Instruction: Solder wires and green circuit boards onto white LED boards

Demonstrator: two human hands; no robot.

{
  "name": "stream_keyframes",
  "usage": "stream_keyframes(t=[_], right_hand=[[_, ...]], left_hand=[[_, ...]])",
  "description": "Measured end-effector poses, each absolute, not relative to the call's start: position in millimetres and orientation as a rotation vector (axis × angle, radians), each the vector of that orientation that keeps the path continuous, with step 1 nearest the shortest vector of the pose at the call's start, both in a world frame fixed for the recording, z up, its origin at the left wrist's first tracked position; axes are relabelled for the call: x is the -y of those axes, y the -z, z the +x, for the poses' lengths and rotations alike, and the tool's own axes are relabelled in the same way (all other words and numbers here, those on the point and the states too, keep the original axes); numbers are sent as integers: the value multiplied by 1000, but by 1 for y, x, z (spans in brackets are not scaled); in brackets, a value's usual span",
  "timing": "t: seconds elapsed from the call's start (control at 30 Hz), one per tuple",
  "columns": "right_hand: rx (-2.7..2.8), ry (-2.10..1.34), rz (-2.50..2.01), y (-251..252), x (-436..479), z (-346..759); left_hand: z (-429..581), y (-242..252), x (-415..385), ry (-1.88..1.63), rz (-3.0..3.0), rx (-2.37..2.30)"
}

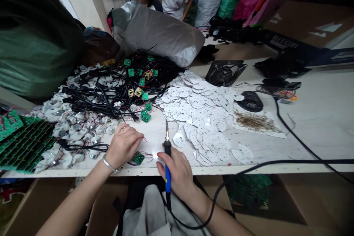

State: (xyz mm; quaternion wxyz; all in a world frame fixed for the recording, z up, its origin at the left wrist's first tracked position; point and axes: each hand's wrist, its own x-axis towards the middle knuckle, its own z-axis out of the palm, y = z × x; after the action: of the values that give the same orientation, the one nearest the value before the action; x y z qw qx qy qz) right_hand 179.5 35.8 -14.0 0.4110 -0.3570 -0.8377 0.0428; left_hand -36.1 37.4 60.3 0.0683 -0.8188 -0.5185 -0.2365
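Note:
A blue-and-black soldering iron (167, 171) is gripped in my right hand (179, 171), its metal tip pointing up and away from me. My left hand (124, 145), closed in a pinch, has the thin end of a red wire (144, 139) poking out at its fingertips. Between the hands, near the front edge, lies a small green circuit board (138, 158). Red wires run from it toward a small white plate (155, 155) by my right fingertips; whether those fingers touch the plate I cannot tell. White round plates (204, 114) spread in a pile beyond my right hand.
Black cables (102, 99) and white parts with wires (77, 125) heap up on the left, beside green board panels (27, 143). At the right are a fan (225, 73), a black soldering stand (251, 101) and the iron's cord (249, 167). Two people are behind a grey sack (160, 31).

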Motion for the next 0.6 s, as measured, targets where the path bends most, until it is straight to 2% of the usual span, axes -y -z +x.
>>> stream_keyframes(t=[0.23,0.6], right_hand=[[2127,-142,-939,11,-35,179],[2081,-159,-982,12,-33,180]], left_hand=[[-8,-58,-4,700,-2491,1781],[14,-37,-7,792,-2298,2120]])
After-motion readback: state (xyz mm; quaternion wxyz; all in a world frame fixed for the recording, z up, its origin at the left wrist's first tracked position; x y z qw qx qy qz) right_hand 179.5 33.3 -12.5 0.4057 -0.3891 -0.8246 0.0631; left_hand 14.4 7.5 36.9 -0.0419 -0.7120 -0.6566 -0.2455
